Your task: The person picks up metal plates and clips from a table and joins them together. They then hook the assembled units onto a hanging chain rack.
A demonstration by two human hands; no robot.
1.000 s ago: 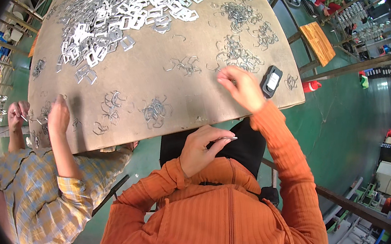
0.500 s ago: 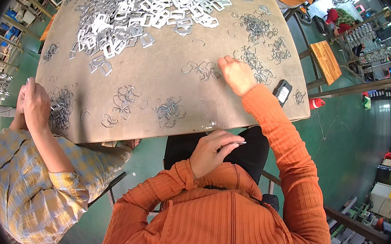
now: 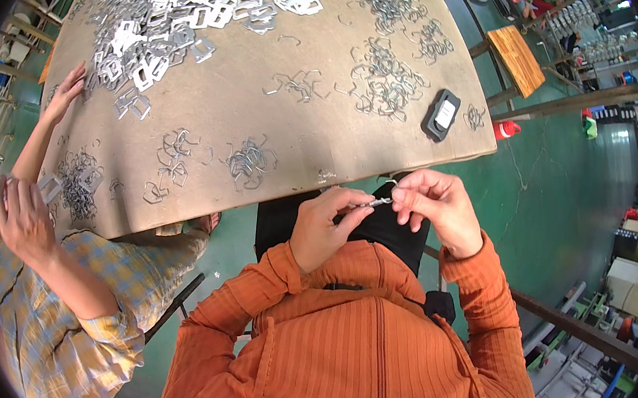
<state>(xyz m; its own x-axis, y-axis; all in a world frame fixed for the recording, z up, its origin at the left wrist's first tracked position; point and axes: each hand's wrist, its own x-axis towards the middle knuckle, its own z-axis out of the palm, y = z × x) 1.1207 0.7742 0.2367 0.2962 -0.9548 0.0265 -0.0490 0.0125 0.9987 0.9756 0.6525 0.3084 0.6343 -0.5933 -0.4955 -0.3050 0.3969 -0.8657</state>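
Note:
In front of my body, just off the table's near edge, my left hand (image 3: 327, 226) pinches a small flat metal plate (image 3: 376, 202) between thumb and fingers, seen nearly edge-on. Against its right end, my right hand (image 3: 445, 211) grips a thin bent wire clip (image 3: 389, 181) at the fingertips. The wire's curved end sticks up above the plate. My fingers partly cover both pieces, so whether they are hooked together cannot be made out.
On the brown table (image 3: 200, 106) lie a large heap of metal frames (image 3: 213, 4) and several wire clip piles (image 3: 388, 79). A black device (image 3: 442, 115) sits near the right edge. At left, a co-worker's hand (image 3: 26, 222) holds a metal frame; the other reaches over the table.
My right hand has come back from the table's wire clips to my left hand, bringing a wire clip. The co-worker's hands have separated, one reaching toward the heap. My view has shifted slightly.

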